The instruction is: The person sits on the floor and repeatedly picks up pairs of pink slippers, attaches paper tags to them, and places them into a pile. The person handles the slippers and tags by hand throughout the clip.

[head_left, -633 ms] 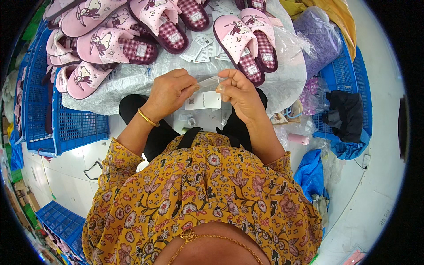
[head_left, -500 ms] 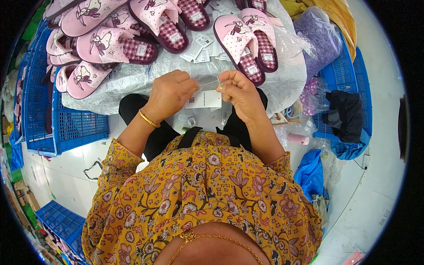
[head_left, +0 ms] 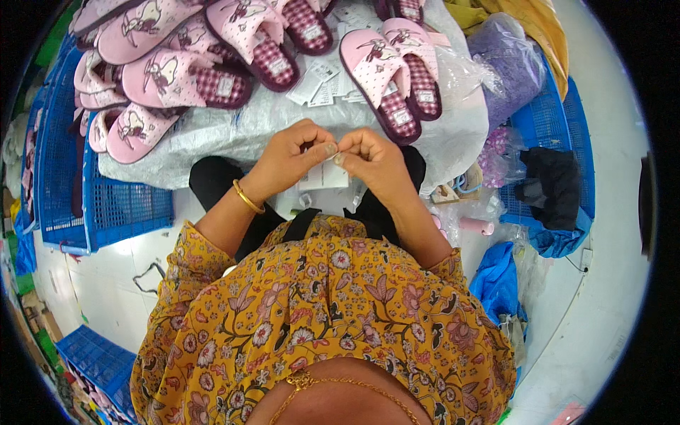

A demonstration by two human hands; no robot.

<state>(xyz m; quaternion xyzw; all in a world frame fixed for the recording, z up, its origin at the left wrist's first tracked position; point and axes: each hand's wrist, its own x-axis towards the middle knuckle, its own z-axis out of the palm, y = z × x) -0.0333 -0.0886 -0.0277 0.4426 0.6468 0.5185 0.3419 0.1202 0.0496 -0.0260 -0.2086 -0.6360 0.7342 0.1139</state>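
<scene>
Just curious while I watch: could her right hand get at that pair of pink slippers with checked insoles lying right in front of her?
Probably yes. The pair of pink slippers with checked insoles lies uncovered on the grey plastic sheet just beyond the right hand, with nothing between them. But that hand's fingers are pinching a small clear item together with the left hand.

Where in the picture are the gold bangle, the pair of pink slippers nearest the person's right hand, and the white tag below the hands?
gold bangle (head_left: 247, 197), head view, on the band at the left wrist.
pair of pink slippers (head_left: 400, 74), head view, on the checked insole.
white tag (head_left: 324, 177), head view, on its flat face.
</scene>
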